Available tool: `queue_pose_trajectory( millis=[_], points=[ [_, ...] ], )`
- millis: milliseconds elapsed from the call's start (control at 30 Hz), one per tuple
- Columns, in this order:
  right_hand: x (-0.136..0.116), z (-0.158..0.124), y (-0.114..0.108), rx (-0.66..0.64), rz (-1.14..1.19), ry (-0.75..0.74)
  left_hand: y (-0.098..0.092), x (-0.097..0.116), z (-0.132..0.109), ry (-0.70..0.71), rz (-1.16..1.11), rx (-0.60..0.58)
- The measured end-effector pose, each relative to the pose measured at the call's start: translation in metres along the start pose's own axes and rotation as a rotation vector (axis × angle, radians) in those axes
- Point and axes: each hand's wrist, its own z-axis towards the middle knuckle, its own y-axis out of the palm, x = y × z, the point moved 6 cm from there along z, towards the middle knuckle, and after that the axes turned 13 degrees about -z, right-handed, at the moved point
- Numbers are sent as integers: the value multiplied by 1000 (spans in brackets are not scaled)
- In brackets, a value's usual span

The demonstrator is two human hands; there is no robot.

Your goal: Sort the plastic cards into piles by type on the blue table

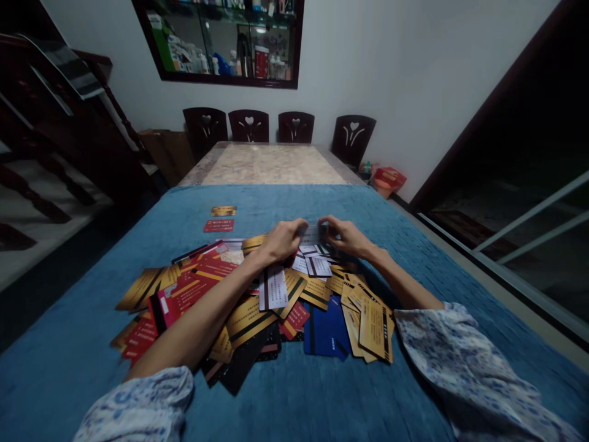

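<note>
Both my hands meet above the far side of a spread pile of plastic cards. A pale greyish card, smeared by motion, spans the gap between them. My left hand pinches its left edge, and my right hand has fingers curled at its right edge. White cards with dark stripes lie just below. Gold cards fan out at the right, beside blue cards. Red cards and black cards lie to the left, partly hidden by my left forearm.
A single gold card and a red card lie apart at the far left of the blue cloth. Beyond is the patterned tabletop. Dark chairs line the wall; a red bag sits on the floor.
</note>
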Motion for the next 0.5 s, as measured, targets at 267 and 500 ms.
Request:
queue_pose_trajectory(
  millis=[267,500],
  points=[
    [13,2,-3,82,178,109,-10,1,0,-115,-102,128],
    [22,5,4,105,391,235,-12,-3,0,-166,-241,220]
  ],
)
